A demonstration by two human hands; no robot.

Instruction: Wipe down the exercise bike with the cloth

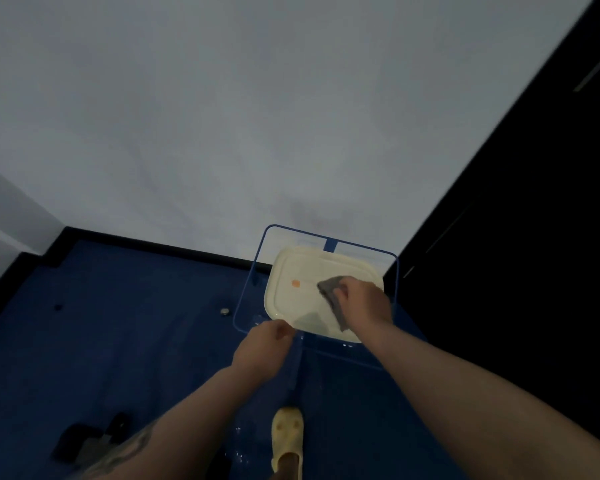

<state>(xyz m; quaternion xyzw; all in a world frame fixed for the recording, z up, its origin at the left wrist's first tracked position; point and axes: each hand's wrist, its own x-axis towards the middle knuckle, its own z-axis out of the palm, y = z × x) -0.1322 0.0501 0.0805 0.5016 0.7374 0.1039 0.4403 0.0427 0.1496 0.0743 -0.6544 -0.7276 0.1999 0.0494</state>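
My right hand (pixel 364 303) grips a grey cloth (pixel 331 299), which hangs down over a cream lid (pixel 291 303). The lid lies in a clear storage bin with a blue rim (pixel 361 245) that stands on the floor in the corner. The curled fingers of my left hand (pixel 264 344) hold the bin's near rim at its front left. A black, blurred part (pixel 90 441) at the lower left may belong to the exercise bike; no more of the bike shows.
The floor (pixel 136 306) is dark blue with a black skirting under a white wall (pixel 222 116). A black surface (pixel 516 254) rises at the right. My foot in a yellow clog (pixel 286 431) stands below the bin. A small round object (pixel 225 311) lies on the floor.
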